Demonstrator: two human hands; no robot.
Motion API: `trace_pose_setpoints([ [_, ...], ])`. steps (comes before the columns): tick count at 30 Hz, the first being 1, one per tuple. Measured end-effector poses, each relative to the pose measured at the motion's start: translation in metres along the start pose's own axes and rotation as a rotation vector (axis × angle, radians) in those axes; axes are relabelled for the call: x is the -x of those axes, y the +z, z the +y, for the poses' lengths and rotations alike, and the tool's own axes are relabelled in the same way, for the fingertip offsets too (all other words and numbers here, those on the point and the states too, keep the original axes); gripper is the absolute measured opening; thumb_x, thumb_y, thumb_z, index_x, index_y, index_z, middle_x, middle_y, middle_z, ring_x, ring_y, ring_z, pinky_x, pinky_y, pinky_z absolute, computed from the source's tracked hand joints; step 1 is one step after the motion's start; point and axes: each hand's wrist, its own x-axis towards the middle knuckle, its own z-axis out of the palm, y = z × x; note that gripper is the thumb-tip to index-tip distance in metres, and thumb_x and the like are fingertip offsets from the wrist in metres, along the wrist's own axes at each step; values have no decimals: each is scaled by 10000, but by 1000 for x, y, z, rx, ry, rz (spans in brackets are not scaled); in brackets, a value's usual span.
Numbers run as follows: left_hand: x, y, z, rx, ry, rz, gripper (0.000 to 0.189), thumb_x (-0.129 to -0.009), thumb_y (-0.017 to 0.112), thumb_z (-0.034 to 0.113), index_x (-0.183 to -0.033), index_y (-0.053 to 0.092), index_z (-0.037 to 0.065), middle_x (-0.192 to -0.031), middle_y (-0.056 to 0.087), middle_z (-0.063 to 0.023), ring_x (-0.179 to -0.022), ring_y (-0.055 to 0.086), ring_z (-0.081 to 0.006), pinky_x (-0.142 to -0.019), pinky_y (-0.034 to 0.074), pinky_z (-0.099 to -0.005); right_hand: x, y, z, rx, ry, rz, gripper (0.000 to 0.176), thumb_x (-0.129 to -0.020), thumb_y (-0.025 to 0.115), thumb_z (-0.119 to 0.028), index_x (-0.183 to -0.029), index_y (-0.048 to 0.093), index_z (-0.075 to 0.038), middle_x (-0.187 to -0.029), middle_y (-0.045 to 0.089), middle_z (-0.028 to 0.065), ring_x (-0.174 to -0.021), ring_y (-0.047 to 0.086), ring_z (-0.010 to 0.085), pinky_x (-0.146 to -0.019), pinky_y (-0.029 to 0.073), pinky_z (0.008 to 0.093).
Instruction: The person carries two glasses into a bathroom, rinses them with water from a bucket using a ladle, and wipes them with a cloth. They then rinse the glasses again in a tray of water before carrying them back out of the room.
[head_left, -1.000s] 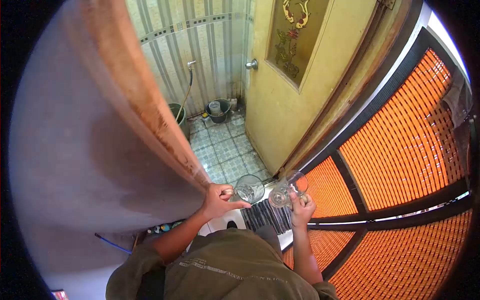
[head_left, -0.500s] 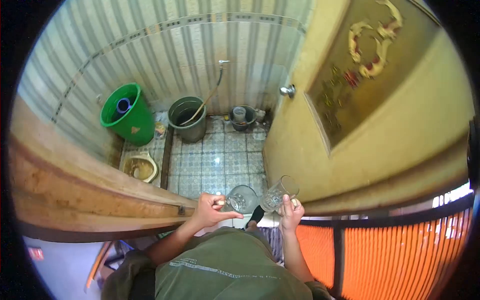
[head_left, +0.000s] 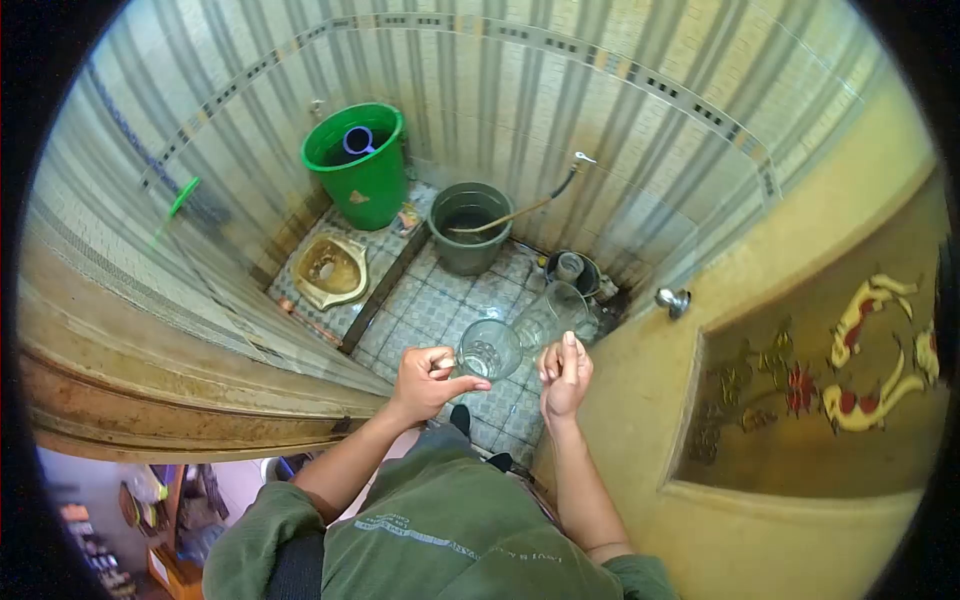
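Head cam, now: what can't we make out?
All head view:
- Handle of the right mug: mostly behind the right hand.
- Handle of the left mug: mostly behind the left hand.
- Lettering on the shirt: partly too small, blurred.
- Door: cut off at right by the lens border.

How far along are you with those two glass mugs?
Picking up looks done: the left hand has the left mug, the right hand the right mug. Both are in hand above the tiled floor. Setting them down seems left, as neither stands on anything. Whether they're washed, I can't tell.
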Motion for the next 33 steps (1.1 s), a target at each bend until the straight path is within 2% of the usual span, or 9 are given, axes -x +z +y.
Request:
trace_pose_setpoints([
  [6,-21,-10,-30,60,-10,202,620,-637,857,181,-519,251,125,-488,262,74,-507,220,-35,-424,184,-237,-46,34,43,357,-10,-130,397,-993,374,-320,-869,583,-7,-842,667,122,-781,609,166,-771,449,289],
  [11,-45,-17,-55,83,-41,359,611,-648,852,187,-518,260,118,-484,274,71,-505,225,-33,-418,191,-240,-79,62,77,412,-16,-311,319,-996,381,-273,-876,527,-15,-893,656,103,-850,569,134,-818,435,287],
  [13,-53,-22,-55,63,-72,390,559,-661,803,35,-542,267,139,-519,288,98,-532,244,-16,-448,218,-209,-89,76,83,316,3,-418,302,-987,409,-292,-834,459,-37,-925,651,119,-897,566,146,-859,421,298],
  [18,-69,-28,-71,208,-106,544,532,-671,800,35,-544,293,137,-527,311,100,-528,262,-3,-451,231,-204,-115,95,123,181,19,-535,396,-953,445,-434,-827,384,-63,-950,617,134,-911,568,168,-854,438,330],
  [23,-111,-29,-71,114,-118,603,472,-780,745,158,-566,327,119,-543,307,84,-514,262,-13,-450,228,-209,-152,115,148,133,190,-423,555,-939,233,-600,-868,408,-78,-929,588,133,-899,574,234,-850,433,367],
  [26,-148,-24,-80,651,28,543,310,-986,413,269,-767,466,57,-619,424,2,-504,361,-48,-431,256,-210,-199,116,159,28,268,-422,585,-943,214,-593,-910,444,-56,-875,599,125,-841,573,217,-799,438,348],
  [29,-202,-22,-57,729,-182,681,231,-986,416,229,-850,502,63,-698,471,-22,-506,396,-66,-442,288,-208,-246,114,162,-38,372,-364,593,-959,237,-554,-909,498,-24,-826,613,133,-780,594,212,-755,465,332],
  [31,-231,-17,-69,656,-104,686,184,-959,477,230,-995,528,58,-797,504,-27,-593,470,-90,-558,378,-224,-280,115,170,-19,395,-372,572,-966,234,-536,-889,498,-34,-826,612,137,-778,601,221,-758,468,337],
  [33,-256,-24,-80,-255,-90,664,332,-916,542,253,-1182,488,61,-955,538,-37,-821,546,-132,-756,430,-289,-311,122,173,-151,446,-345,563,-969,244,-525,-898,503,-31,-812,607,136,-780,601,225,-756,472,334],
])
